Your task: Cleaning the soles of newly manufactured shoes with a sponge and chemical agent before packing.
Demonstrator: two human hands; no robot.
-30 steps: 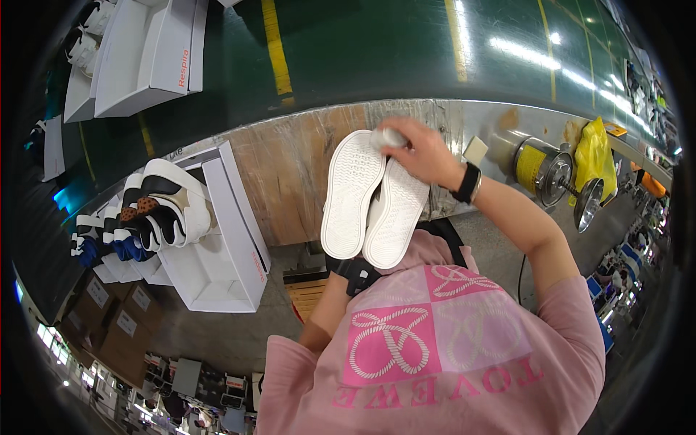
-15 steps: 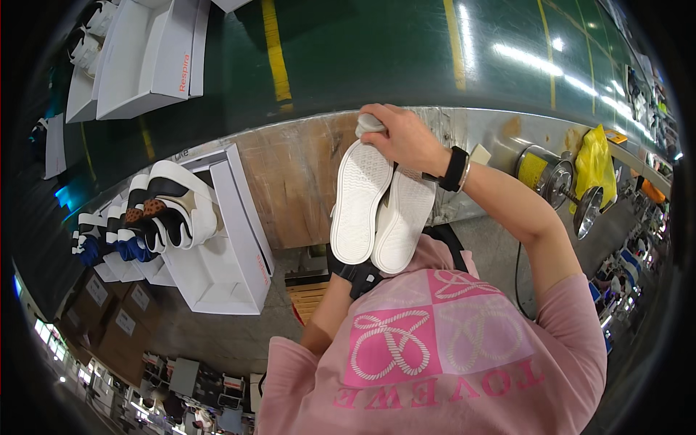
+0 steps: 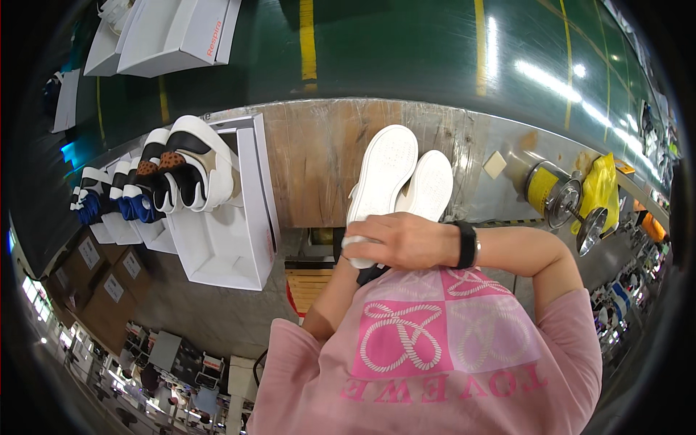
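A pair of white-soled shoes faces soles up in front of my body: the left shoe [image 3: 384, 163] sits nearer and overlaps the right shoe [image 3: 431, 185]. My right hand [image 3: 402, 241] lies across the lower end of the soles, its fingers closed around a small whitish pad or cloth [image 3: 355, 257] pressed at the left shoe's end. Of my left arm only the forearm [image 3: 330, 296] shows. It runs up under the shoes, and the left hand itself is hidden behind them and my right hand.
A white shoebox [image 3: 221, 254] stands left, beside a row of black, white and spotted shoes [image 3: 192, 163]. Beyond the brown-covered bench [image 3: 312, 156] runs a green belt [image 3: 391, 51] carrying more boxes. On the right are a metal dispenser [image 3: 554, 192], a yellow bag [image 3: 600, 188] and a pale square block [image 3: 495, 164].
My right hand has moved from the far end of the soles to the near end, with the whitish pad still in its fingers. The soles' far ends now show uncovered.
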